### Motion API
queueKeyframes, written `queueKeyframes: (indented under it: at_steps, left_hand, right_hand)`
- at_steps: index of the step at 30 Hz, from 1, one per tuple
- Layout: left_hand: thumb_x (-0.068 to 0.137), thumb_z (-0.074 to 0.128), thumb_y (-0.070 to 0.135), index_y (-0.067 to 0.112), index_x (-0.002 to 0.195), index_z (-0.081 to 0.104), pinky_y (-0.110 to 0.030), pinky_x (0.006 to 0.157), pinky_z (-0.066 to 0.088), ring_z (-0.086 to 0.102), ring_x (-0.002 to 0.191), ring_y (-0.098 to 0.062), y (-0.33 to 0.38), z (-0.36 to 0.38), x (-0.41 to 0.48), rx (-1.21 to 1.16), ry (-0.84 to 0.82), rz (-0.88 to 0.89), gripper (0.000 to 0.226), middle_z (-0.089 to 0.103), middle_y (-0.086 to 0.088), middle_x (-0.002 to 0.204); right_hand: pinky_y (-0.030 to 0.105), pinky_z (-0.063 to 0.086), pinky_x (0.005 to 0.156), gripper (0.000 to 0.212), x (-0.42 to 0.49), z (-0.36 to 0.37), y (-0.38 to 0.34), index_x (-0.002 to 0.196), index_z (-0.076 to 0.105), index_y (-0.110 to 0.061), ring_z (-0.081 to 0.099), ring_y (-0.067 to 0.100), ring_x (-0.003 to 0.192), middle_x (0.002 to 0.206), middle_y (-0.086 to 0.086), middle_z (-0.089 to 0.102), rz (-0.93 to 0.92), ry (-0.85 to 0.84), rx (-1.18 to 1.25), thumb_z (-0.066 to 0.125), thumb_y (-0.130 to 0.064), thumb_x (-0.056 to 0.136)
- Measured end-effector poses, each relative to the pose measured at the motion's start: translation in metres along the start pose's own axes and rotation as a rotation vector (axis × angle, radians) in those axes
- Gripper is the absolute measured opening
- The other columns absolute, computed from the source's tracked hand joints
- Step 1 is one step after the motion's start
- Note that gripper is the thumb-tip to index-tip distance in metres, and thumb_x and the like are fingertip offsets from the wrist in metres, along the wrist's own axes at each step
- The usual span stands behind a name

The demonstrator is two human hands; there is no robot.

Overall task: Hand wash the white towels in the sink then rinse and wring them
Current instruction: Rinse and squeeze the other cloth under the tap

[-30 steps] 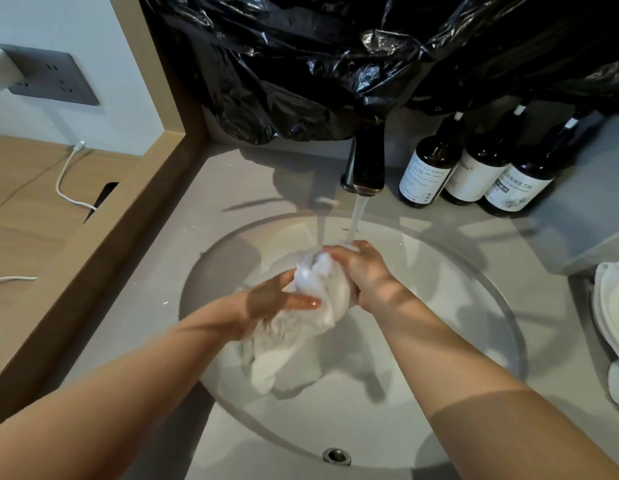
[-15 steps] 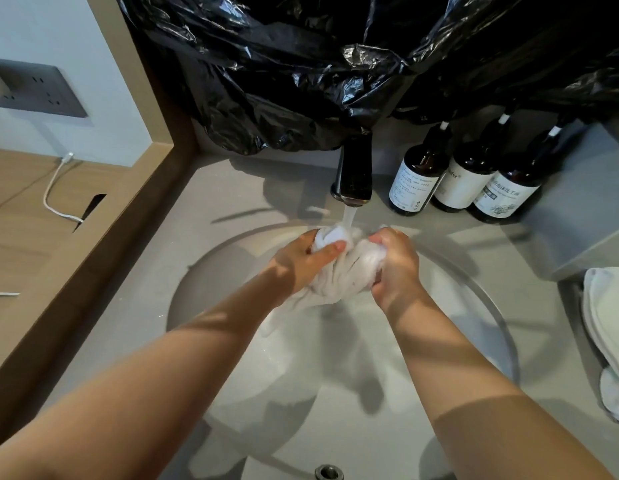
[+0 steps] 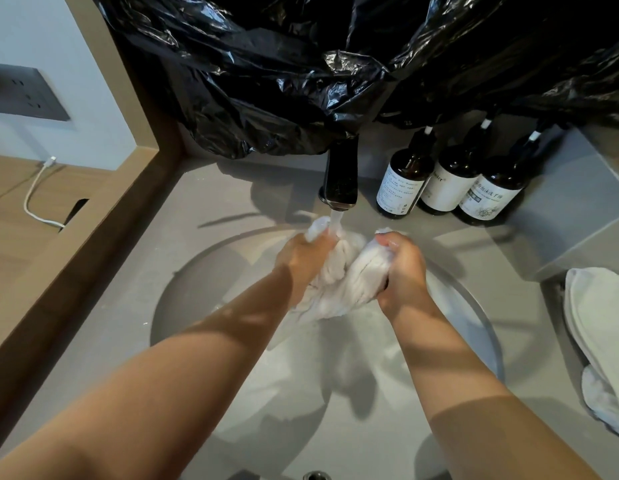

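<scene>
1. Hands sit wider apart on the towel than before.
2. My left hand and right hand each grip it, fingers curled.
3. It's under the tap, at the back of the sink.

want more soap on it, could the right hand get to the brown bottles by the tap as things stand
Probably, but not yet: the right hand grips the towel. The bottles stand on the counter just beyond it, with nothing between.
</scene>
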State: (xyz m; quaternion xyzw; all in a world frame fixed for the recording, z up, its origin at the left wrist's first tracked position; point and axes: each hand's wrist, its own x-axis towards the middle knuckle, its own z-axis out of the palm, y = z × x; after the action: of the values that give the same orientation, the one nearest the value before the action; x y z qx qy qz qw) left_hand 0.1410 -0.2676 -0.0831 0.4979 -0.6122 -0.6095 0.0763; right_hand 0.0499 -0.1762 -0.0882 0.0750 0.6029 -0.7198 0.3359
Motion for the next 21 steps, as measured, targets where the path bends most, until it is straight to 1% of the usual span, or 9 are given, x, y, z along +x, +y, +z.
queueKeyframes:
  at_steps: [3,5,7,9,11,13,17,19,21]
  left_hand:
    - [0.096,0.043,0.047,0.008,0.119,0.058,-0.047,0.095,0.049,0.06,0.108,-0.033,-0.003,0.007,0.01,-0.128,0.008,0.015,0.048,0.063,-0.015,0.119]
    - [0.094,0.045,0.049,0.009,0.117,0.059,-0.046,0.097,0.048,0.06,0.108,-0.032,0.0,0.009,0.009,-0.253,-0.013,-0.039,0.048,0.061,-0.014,0.124]
    - [0.09,0.047,0.057,0.018,0.116,0.06,-0.045,0.099,0.045,0.06,0.106,-0.028,0.001,0.012,0.011,-0.397,-0.031,-0.18,0.049,0.063,-0.007,0.119]
    - [0.085,0.051,0.06,0.025,0.115,0.061,-0.039,0.096,0.047,0.062,0.103,-0.026,0.0,0.011,0.013,-0.488,-0.061,-0.231,0.048,0.067,-0.004,0.113]
    - [0.081,0.054,0.061,0.027,0.117,0.06,-0.038,0.092,0.051,0.064,0.103,-0.026,-0.002,0.007,0.016,-0.466,-0.115,-0.164,0.049,0.067,-0.005,0.113]
    - [0.083,0.06,0.05,0.027,0.124,0.054,-0.043,0.091,0.052,0.064,0.106,-0.029,-0.005,-0.007,0.015,-0.379,-0.19,-0.032,0.047,0.064,-0.01,0.121]
    - [0.075,0.068,0.023,0.015,0.124,0.059,-0.049,0.088,0.051,0.063,0.105,-0.036,-0.013,-0.047,0.01,-0.394,-0.566,0.008,0.05,0.062,-0.019,0.12]
    - [0.075,0.066,0.036,0.012,0.104,0.069,-0.046,0.078,0.053,0.065,0.09,-0.034,-0.015,-0.061,0.005,-0.404,-0.635,-0.051,0.037,0.065,-0.016,0.105]
    - [0.072,0.06,0.062,0.008,0.089,0.07,-0.045,0.076,0.056,0.065,0.089,-0.032,-0.015,-0.063,0.006,-0.287,-0.529,-0.104,0.057,0.067,-0.013,0.095]
  right_hand:
    - [0.026,0.047,0.066,0.03,0.003,-0.008,-0.003,0.101,0.061,-0.013,0.059,0.02,0.084,0.09,0.002,0.061,-0.103,0.023,0.039,0.068,-0.019,0.073]
    - [0.027,0.047,0.071,0.03,0.006,-0.015,-0.002,0.1,0.054,-0.012,0.059,0.018,0.085,0.091,0.002,0.059,-0.174,0.074,0.101,0.07,-0.021,0.077]
    - [0.032,0.05,0.083,0.056,0.005,-0.016,0.003,0.109,0.051,-0.009,0.063,0.021,0.095,0.105,0.003,0.062,-0.149,0.021,0.133,0.076,-0.038,0.069]
    - [0.05,0.049,0.092,0.088,-0.003,-0.015,0.013,0.126,0.051,-0.019,0.065,0.026,0.106,0.122,0.005,0.064,-0.006,-0.11,0.103,0.081,-0.057,0.053]
    - [0.057,0.051,0.087,0.077,-0.008,-0.013,0.025,0.127,0.052,-0.026,0.067,0.029,0.103,0.119,0.006,0.067,0.047,-0.179,0.051,0.081,-0.052,0.061]
    - [0.051,0.053,0.082,0.055,-0.007,-0.012,0.03,0.123,0.054,-0.022,0.069,0.029,0.096,0.109,0.006,0.07,0.008,-0.146,-0.001,0.077,-0.036,0.074]
    - [0.04,0.055,0.082,0.042,-0.005,-0.006,0.029,0.115,0.06,-0.01,0.07,0.024,0.092,0.104,0.01,0.071,-0.194,-0.109,-0.061,0.077,-0.021,0.078]
    - [0.032,0.051,0.076,0.045,-0.006,0.0,0.029,0.115,0.049,-0.012,0.066,0.016,0.081,0.095,0.001,0.065,-0.167,-0.029,-0.158,0.075,-0.027,0.081]
    - [0.031,0.047,0.073,0.053,-0.005,0.005,0.031,0.111,0.039,-0.012,0.059,0.013,0.072,0.085,-0.001,0.057,-0.16,0.015,-0.269,0.076,-0.032,0.079]
